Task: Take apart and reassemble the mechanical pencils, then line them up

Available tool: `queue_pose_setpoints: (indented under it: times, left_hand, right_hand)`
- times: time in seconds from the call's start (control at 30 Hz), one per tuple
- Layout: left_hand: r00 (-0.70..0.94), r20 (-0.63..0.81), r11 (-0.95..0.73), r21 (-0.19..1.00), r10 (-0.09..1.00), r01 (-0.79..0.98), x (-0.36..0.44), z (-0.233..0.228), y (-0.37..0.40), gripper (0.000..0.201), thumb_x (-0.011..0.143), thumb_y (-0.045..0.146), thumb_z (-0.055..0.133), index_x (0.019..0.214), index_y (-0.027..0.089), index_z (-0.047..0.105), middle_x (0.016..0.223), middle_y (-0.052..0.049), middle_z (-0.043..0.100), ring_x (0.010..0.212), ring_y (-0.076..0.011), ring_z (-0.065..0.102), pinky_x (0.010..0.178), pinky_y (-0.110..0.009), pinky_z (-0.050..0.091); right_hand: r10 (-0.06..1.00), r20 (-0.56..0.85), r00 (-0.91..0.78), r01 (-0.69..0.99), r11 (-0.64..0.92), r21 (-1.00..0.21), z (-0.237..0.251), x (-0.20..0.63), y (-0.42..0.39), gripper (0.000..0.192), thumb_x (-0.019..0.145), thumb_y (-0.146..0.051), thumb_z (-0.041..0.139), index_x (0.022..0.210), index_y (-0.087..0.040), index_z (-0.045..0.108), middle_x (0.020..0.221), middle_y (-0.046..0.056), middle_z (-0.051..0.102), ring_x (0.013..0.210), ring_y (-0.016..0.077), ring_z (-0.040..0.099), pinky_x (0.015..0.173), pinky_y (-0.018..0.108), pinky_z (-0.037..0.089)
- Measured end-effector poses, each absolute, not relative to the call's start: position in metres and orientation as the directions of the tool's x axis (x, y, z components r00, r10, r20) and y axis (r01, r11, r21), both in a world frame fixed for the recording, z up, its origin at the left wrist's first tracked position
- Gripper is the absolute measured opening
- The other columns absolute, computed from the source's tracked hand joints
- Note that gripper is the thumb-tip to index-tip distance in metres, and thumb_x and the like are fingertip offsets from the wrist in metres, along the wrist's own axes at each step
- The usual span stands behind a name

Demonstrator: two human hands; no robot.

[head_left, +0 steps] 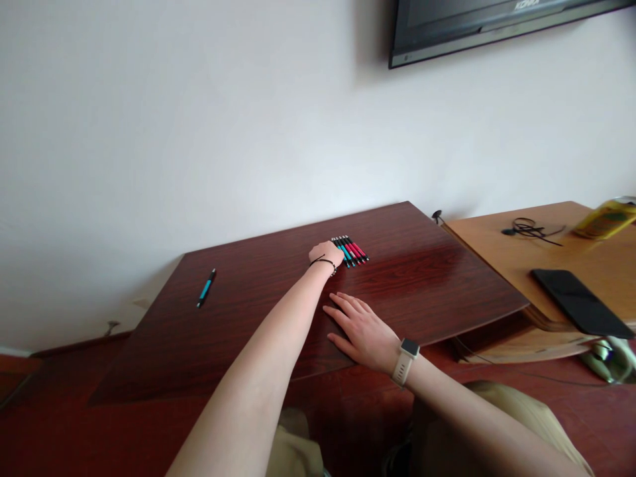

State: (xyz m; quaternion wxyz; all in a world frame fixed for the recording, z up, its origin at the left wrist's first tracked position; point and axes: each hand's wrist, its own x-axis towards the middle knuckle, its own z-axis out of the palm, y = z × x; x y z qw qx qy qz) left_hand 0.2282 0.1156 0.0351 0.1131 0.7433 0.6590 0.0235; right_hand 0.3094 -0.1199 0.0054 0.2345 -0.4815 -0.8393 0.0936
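Your left hand (325,254) reaches out to the far edge of the dark red desk (258,331), near the middle of that edge. It sits curled at the row of pens (350,250), its fingers at the left end of the row; from this angle you cannot tell whether it grips a pen or only touches them. A thin dark bracelet (324,262) circles that wrist.

The pens lie side by side in a tight row, black-bodied with red and teal grips, close to the far edge and angled toward the right. One more teal pen (206,288) lies alone, well apart, toward the desk's far left corner.

Your right hand (362,331) rests flat and open on the desk, palm down, fingers spread a little and pointing left, nearer the front edge. It holds nothing. A pale watch (406,358) is strapped on that wrist.

Beside the desk's right edge stands a lighter wooden table (497,252). On it lie a black phone (579,301), a coil of black cable (529,230) and a yellow bottle (603,218) on its side. A dark screen (472,23) hangs on the white wall above.
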Motion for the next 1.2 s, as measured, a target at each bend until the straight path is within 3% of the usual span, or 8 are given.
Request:
queue_pose_setpoints:
  times: [0.23, 0.47, 0.67, 1.2]
  left_hand:
    - [0.129, -0.020, -0.126, 0.085, 0.991, 0.988, 0.163, 0.040, 0.112, 0.043, 0.095, 0.039, 0.059, 0.118, 0.010, 0.082, 0.120, -0.029, 0.078, 0.117, -0.0378, 0.076, 0.095, -0.041, 0.058]
    - [-0.137, -0.015, 0.136, -0.069, 0.990, 0.988, -0.010, 0.057, 0.115, 0.053, 0.096, 0.048, 0.051, 0.119, 0.011, 0.080, 0.119, -0.027, 0.079, 0.115, -0.0419, 0.075, 0.092, -0.045, 0.058]
    - [-0.242, -0.028, 0.233, -0.186, 0.970, 0.955, -0.117, 0.060, 0.097, 0.052, 0.097, 0.049, 0.050, 0.119, 0.013, 0.079, 0.123, -0.027, 0.078, 0.115, -0.0453, 0.075, 0.090, -0.048, 0.058]
    - [-0.244, 0.060, 0.251, -0.181, 0.968, 0.951, -0.143, 0.048, 0.092, 0.048, 0.098, 0.051, 0.053, 0.121, 0.013, 0.071, 0.119, -0.028, 0.076, 0.113, -0.0444, 0.073, 0.090, -0.049, 0.056]
  right_hand:
    - [0.845, 0.315, -0.433, 0.757, 0.530, -0.381, 0.000, 0.310, -0.119, 0.055, 0.109, -0.044, 0.058, 0.158, -0.020, 0.055, 0.170, 0.019, 0.046, 0.160, 0.0350, 0.041, 0.129, 0.058, 0.040]
    - [0.843, 0.314, -0.436, 0.765, 0.531, -0.364, 0.001, 0.309, -0.121, 0.054, 0.109, -0.043, 0.057, 0.157, -0.018, 0.057, 0.169, 0.019, 0.047, 0.159, 0.0351, 0.041, 0.128, 0.057, 0.040]
    - [0.849, 0.324, -0.418, 0.772, 0.520, -0.367, 0.000, 0.308, -0.122, 0.052, 0.109, -0.042, 0.058, 0.156, -0.020, 0.058, 0.167, 0.018, 0.050, 0.158, 0.0350, 0.043, 0.127, 0.058, 0.042]
    - [0.843, 0.313, -0.439, 0.778, 0.530, -0.337, 0.000, 0.308, -0.122, 0.052, 0.110, -0.044, 0.055, 0.157, -0.019, 0.056, 0.168, 0.018, 0.048, 0.158, 0.0346, 0.043, 0.127, 0.057, 0.042]
